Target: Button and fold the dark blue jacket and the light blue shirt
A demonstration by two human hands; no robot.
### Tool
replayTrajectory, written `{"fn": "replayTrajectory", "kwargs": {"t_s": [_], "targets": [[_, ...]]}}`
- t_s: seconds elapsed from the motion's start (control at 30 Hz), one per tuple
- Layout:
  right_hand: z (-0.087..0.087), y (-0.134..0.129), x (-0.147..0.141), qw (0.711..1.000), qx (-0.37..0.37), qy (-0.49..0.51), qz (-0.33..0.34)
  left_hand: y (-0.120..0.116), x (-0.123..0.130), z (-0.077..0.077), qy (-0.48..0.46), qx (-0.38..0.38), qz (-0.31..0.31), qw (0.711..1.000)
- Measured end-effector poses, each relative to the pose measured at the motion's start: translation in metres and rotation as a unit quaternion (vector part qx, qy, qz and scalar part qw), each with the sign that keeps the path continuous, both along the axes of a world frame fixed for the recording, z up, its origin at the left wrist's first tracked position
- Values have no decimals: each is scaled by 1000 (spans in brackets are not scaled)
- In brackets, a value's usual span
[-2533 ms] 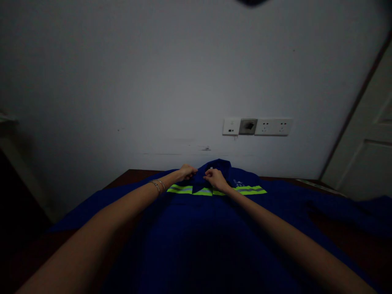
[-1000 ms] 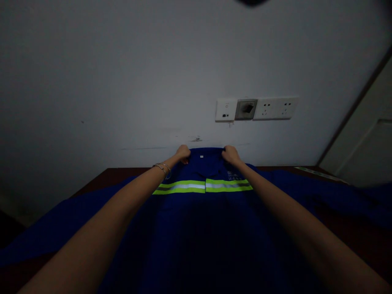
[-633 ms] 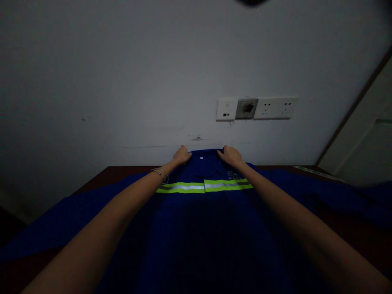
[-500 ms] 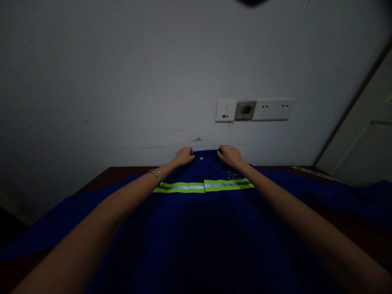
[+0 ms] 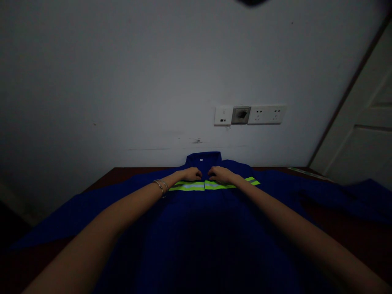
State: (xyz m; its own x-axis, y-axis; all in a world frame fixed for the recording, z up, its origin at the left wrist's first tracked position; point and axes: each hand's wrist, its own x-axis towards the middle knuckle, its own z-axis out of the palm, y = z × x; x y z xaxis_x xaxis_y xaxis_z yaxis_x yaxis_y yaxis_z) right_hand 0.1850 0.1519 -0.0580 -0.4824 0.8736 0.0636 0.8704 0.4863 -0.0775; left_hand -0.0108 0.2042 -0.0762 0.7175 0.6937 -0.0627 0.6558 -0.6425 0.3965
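Observation:
A dark blue work jacket (image 5: 183, 220) with yellow-green and silver reflective bands (image 5: 186, 186) lies spread out, front side up. Its collar (image 5: 203, 157) stands up near the wall, and a small white label shows inside. My left hand (image 5: 192, 174), below a bracelet-wearing wrist, curls at the left side of the neck opening. Opposite it, my right hand (image 5: 221, 174) bends its fingers at the right front edge. Both hands appear closed on the jacket's front, just above the band, though the fingertips are dark and partly hidden.
Under the jacket is a dark reddish-brown table (image 5: 105, 177), against a grey-white wall (image 5: 147, 81). Switch and socket plates (image 5: 266, 114) are set in the wall. A pale panelled door (image 5: 361, 122) stands at the right. The jacket's sleeves (image 5: 61, 220) stretch out to both sides.
Both hands have let go of the collar's top corners and moved down toward me, to the front edges by the reflective band. The collar now shows uncovered.

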Motion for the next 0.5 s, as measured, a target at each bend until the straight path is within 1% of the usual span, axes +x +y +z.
{"fn": "replayTrajectory", "kwargs": {"t_s": [0.07,0.13,0.2,0.27,0.33,0.5], "targets": [[-6,-6,1,1000,25,-9,-8,-4,1,-6,5,48,-9,999],[-12,-13,0,998,49,-22,-22,-9,1,-11,7,88,3,996],[-18,-21,-2,995,83,-25,-40,-14,1,-14,0,111,14,994],[-24,-30,-4,991,118,-24,-61,-19,-1,-17,-16,114,21,993],[-29,-39,-5,987,141,-30,-69,-22,-2,-19,-44,109,39,992],[-33,-51,-5,988,142,-46,-25,-28,2,-28,-124,101,114,980]]}}
